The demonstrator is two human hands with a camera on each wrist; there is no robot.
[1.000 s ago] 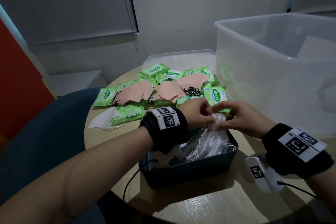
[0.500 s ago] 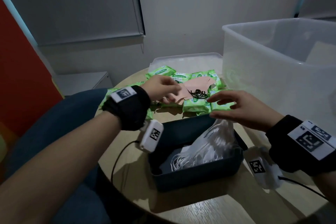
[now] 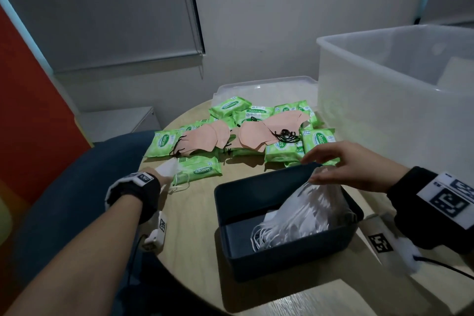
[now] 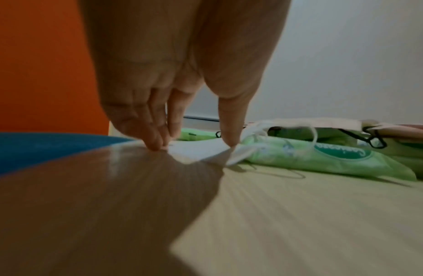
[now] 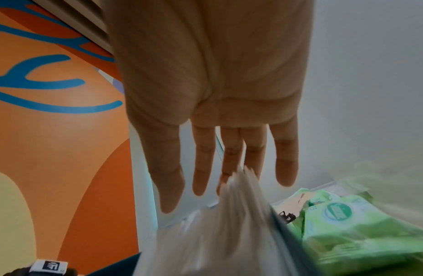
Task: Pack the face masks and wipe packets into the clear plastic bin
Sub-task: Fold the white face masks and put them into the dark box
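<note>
A loose white face mask (image 3: 165, 167) lies at the table's left edge beside a green wipe packet (image 3: 200, 169). My left hand (image 3: 164, 176) reaches down on it; in the left wrist view the fingertips (image 4: 156, 145) and thumb touch the mask (image 4: 201, 151) with straight fingers. My right hand (image 3: 315, 169) hovers open, fingers spread, over a bundle of white masks (image 3: 307, 210) leaning in a dark grey box (image 3: 256, 261). Peach masks (image 3: 205, 136) lie on a pile of wipe packets (image 3: 318, 140). The clear plastic bin (image 3: 384, 115) stands at the right.
A clear lid (image 3: 256, 86) lies behind the packet pile at the table's far edge. A blue chair (image 3: 77, 174) sits left of the round wooden table (image 3: 192, 226). The dark box takes the table's near middle. A cable runs from each wrist.
My left hand left the bundle in the dark box, passed over the peach masks, and came down on the white mask at the left. My right hand let go of the bundle and spread open.
</note>
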